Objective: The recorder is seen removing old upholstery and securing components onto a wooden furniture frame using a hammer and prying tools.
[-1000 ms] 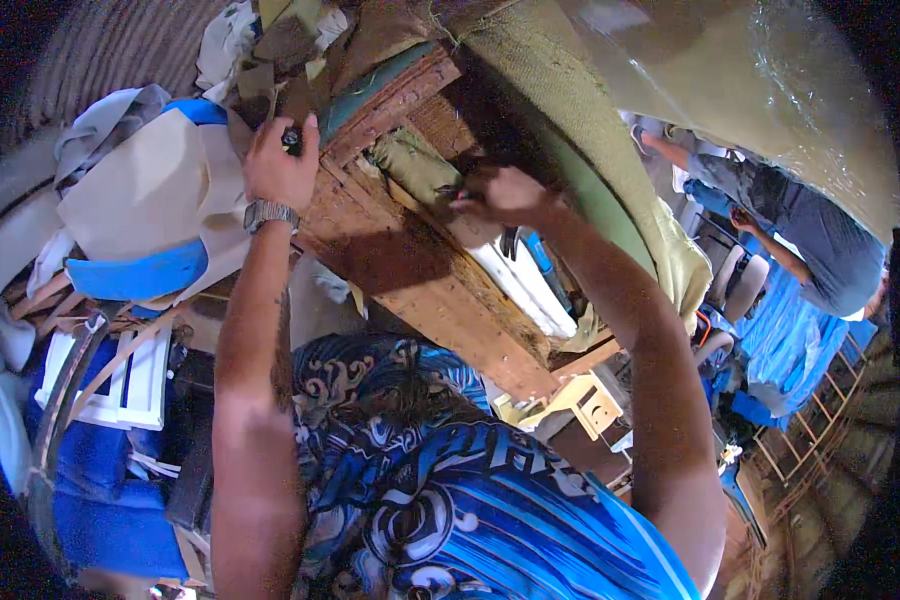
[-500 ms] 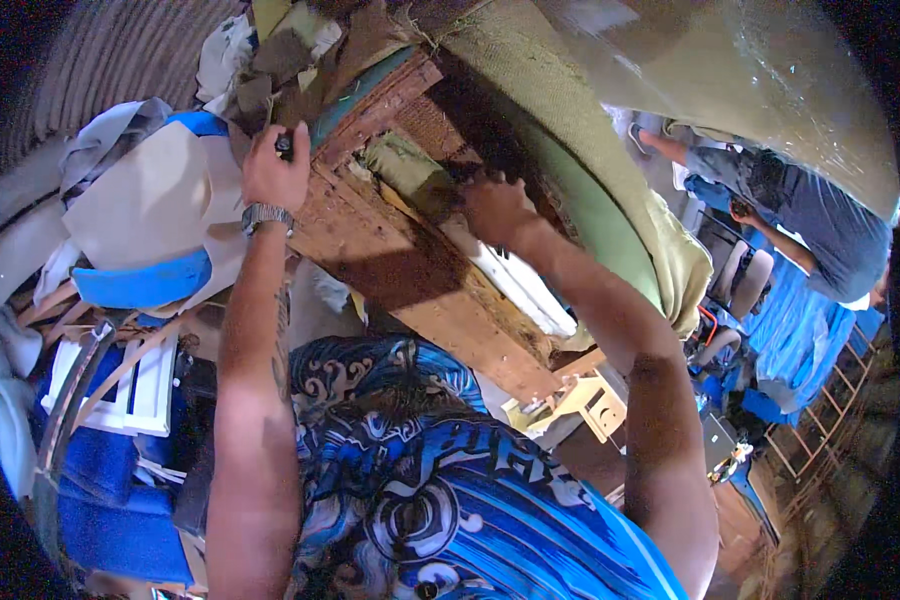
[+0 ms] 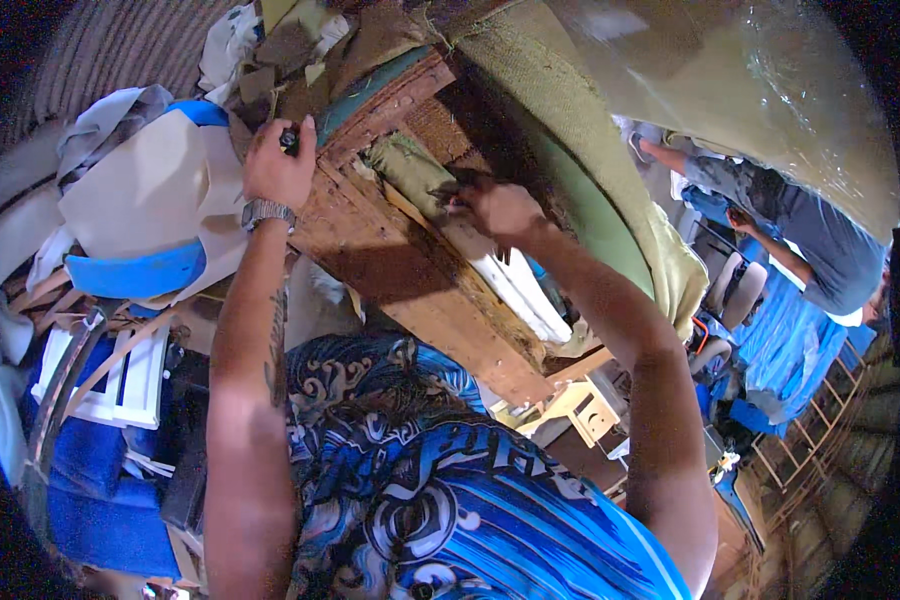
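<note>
A wooden furniture frame (image 3: 370, 250) with pieces of old fabric runs slantwise in front of me. My left hand (image 3: 278, 168) is closed beside its upper left corner. From that fist pokes the dark round end of a small black object (image 3: 289, 140); the rest is hidden. Inside the frame lies a padded roll in olive-green cloth (image 3: 410, 172). My right hand (image 3: 505, 212) has its fingers bent together at the roll's lower end, in shadow; what they grip cannot be made out. White padding (image 3: 525, 295) shows below that hand.
Coarse olive burlap (image 3: 560, 110) hangs from the frame's far side. To the left are a beige and blue cushion piece (image 3: 135, 190) and a white slatted frame (image 3: 110, 375). Another person (image 3: 800, 215) is at the right, near blue plastic-covered material (image 3: 790, 335) and a ladder-like rack (image 3: 820, 410).
The view has shifted slightly. My right hand has moved a little to the right along the roll's end, fingers still bent. My left hand stays at the frame corner.
</note>
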Demonstrator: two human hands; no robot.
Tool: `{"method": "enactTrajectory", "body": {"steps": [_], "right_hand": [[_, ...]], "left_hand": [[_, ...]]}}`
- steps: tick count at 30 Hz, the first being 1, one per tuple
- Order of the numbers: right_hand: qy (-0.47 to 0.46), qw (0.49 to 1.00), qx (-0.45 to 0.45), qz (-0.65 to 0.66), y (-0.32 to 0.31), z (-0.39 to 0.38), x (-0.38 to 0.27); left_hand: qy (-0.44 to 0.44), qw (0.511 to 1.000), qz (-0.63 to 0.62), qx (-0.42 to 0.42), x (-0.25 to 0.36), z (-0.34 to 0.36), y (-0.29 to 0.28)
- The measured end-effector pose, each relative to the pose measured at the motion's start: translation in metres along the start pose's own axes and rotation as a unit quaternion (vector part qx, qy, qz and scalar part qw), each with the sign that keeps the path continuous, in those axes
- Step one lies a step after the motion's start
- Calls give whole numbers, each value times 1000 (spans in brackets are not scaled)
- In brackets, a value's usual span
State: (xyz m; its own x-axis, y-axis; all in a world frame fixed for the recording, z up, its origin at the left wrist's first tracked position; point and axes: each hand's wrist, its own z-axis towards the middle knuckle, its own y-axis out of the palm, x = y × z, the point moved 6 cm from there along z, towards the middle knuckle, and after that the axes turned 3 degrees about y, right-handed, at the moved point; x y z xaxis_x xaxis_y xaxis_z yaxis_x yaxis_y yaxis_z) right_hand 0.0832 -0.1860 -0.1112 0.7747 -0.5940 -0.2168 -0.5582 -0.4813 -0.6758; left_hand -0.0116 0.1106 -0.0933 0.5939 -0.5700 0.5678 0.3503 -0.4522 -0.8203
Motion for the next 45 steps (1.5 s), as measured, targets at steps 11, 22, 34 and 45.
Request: {"method": "enactTrajectory", "body": {"steps": [11,22,34,45], "right_hand": [[30,911,-221,346,-30,11,5],[149,471,-229,838,60,-22,-55],[133,983,-6,128,-14,-27,-35],[218,973,25,-68,9,-38,-59]], "left_hand": [[3,1000,20,1,0,0,0],[-38,998,35,-41,-1,0,0],[-39,999,23,-30,-3,-1,0],[-13,1000,20,-5,-1,0,-1]]}}
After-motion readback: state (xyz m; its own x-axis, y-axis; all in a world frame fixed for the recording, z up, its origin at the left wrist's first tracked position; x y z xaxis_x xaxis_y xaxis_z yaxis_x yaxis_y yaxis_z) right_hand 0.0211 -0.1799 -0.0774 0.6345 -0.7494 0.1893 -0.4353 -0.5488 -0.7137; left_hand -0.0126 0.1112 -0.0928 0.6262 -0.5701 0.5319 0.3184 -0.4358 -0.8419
